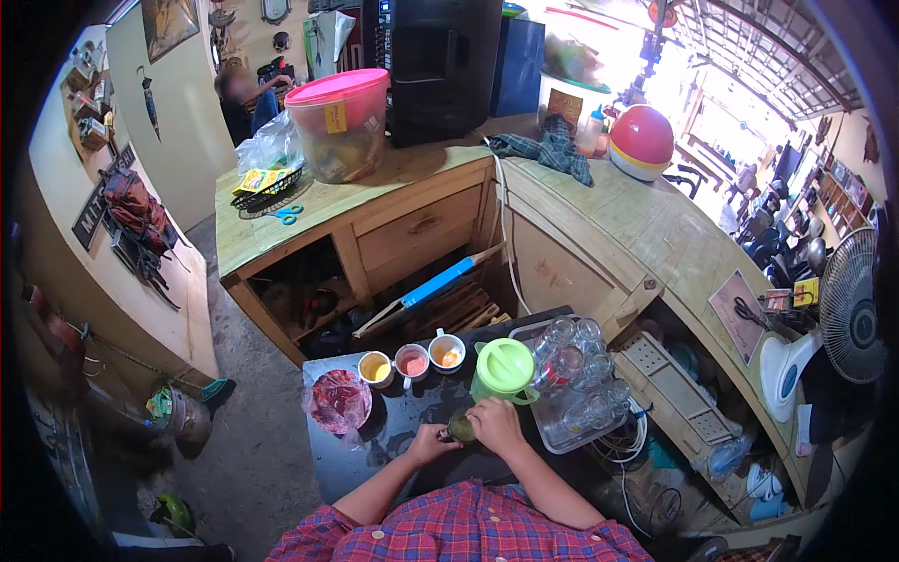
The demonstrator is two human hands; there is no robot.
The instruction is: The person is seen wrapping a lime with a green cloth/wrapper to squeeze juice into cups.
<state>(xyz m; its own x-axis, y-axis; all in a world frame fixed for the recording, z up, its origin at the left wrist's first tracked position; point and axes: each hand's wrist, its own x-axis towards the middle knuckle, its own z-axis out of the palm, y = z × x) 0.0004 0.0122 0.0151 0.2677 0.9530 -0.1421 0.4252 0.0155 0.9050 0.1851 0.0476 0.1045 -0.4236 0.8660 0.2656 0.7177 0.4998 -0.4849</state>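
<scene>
Low over the near side of the dark table, my two hands meet around a small rounded green thing (461,427), too small to name. My left hand (429,444) is closed, with something dark at its fingertips beside the green thing. From the other side my right hand (496,426) curls its fingers over the green thing's edge. Just beyond my right hand stands a light green lidded pitcher (504,367). To its left are a cup with yellow contents (375,369), a cup with pink contents (411,363) and a cup with orange pieces (447,352).
A plastic-lined bowl of red stuff (338,401) sits on the table's left. A clear tray (552,438) of several glass jars (590,370) lies right of the pitcher. A wooden counter (421,173) bends around the far side, bearing a pink-lidded tub (337,131). White cables (629,459) hang at right.
</scene>
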